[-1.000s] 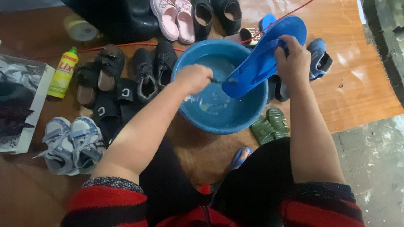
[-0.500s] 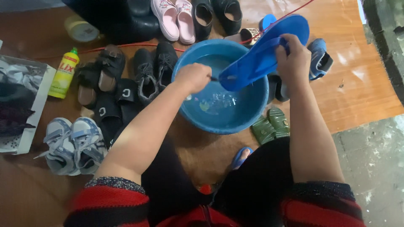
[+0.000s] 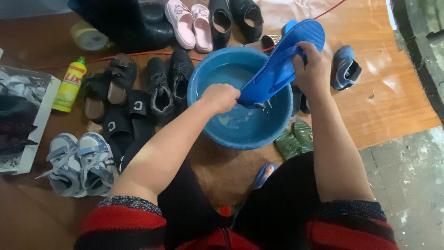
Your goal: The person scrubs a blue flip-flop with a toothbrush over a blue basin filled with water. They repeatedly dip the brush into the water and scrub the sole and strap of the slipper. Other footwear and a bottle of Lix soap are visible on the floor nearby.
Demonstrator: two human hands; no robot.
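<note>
Blue plastic basin (image 3: 210, 81) on the brown floor (image 3: 379, 106), with shallow water in it; I crouch over it with both arms reaching forward. My right hand (image 3: 313, 69) is clenched around the upper half of a blue slipper (image 3: 282, 65), thumb and fingers wrapped over its edge. The slipper's long axis runs on a slant from upper right, beyond the basin's far rim, down to lower left, where its lower end dips to the water at the basin's middle. My left hand (image 3: 221, 97) is closed in a fist right against that lower end; something seems gripped in it, but I cannot tell what, since the fingers cover it. Of the two, the right hand carries the slipper while the left meets it from the opposite side, so the slipper lies between them, directly ahead of me. Around the basin: black shoes (image 3: 169, 83) and dark sandals (image 3: 108, 88) to the left, grey children's sandals (image 3: 78, 159) nearer me, a yellow bottle (image 3: 69, 85), pink shoes (image 3: 189, 25) at the far side, green slippers (image 3: 295, 139) just beside the near rim, and a small blue shoe (image 3: 346, 67) to the right. The underside of the slipper and the contact under my left fist are hidden.
</note>
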